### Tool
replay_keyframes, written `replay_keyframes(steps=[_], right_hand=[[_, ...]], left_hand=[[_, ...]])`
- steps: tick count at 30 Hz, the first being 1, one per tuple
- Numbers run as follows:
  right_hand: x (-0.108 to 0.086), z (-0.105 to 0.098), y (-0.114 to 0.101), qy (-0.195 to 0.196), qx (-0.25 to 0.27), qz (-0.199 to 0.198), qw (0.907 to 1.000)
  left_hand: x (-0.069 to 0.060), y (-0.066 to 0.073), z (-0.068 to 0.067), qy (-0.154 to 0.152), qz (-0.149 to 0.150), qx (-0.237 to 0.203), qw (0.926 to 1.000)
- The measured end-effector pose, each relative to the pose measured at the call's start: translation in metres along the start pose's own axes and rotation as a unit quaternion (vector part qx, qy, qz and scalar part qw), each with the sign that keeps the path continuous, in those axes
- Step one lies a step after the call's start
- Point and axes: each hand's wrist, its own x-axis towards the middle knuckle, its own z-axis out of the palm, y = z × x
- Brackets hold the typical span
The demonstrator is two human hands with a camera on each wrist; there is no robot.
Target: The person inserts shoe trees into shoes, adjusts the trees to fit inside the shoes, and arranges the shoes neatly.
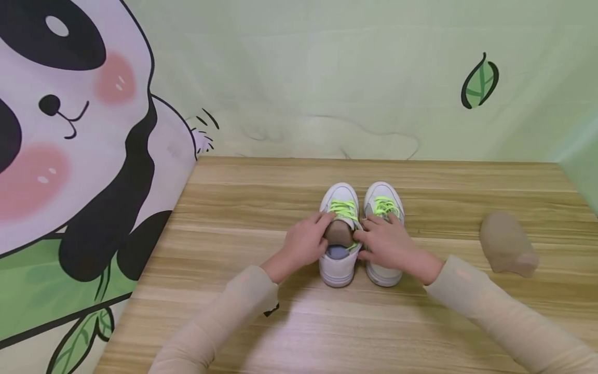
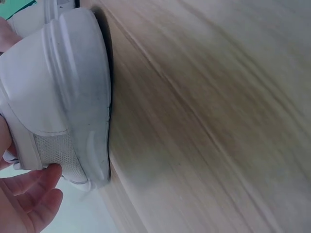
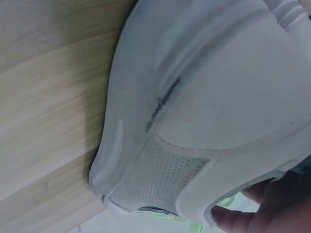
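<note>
On a wooden surface (image 1: 219, 223), toes toward the far edge, left shoe (image 1: 338, 270) and right shoe (image 1: 383, 192), both white with lime laces, stand side by side. Left hand (image 1: 306, 239), fingers bent, grips the left side of the left shoe's opening, within which a brown insert (image 1: 338, 232) shows. Right hand (image 1: 388, 241) reaches over the right shoe toward the opening's other side; whether it pinches cannot be told. A brown piece (image 1: 506, 239) lies toward the right edge.
</note>
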Motion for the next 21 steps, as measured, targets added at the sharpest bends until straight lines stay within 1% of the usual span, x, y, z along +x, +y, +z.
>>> replay_keyframes(steps=[3,6,10,14,17,19,21], right_hand=[[0.0005,0.0024,0.0004,0.025,-0.009,-0.007,0.9996],[0.0017,0.0047,0.0017,0.05,-0.015,-0.017,0.9985],[0.0036,0.0064,0.0034,0.062,0.002,-0.035,0.9975],[0.0048,0.0058,0.0048,0.058,0.046,-0.045,0.9962],[0.0056,0.0044,0.0056,0.048,0.095,-0.043,0.9933],[0.0061,0.0024,0.0066,0.036,0.143,-0.039,0.9883],[0.0066,-0.0007,0.0091,0.028,0.193,-0.038,0.98]], left_hand=[[-0.0024,-0.0001,0.0004,0.009,0.005,0.012,0.9999],[-0.0035,0.0001,0.0006,0.015,0.006,0.013,0.9998],[-0.0041,0.0008,-0.0003,0.009,-0.003,0.006,0.9999],[-0.0027,0.0029,-0.0023,-0.009,-0.016,-0.006,0.9998],[-0.0015,0.0046,-0.004,-0.017,-0.026,-0.014,0.9994],[-0.001,0.0053,-0.0044,-0.02,-0.032,-0.015,0.9992],[-0.001,0.0054,-0.004,-0.021,-0.038,-0.016,0.9989]])
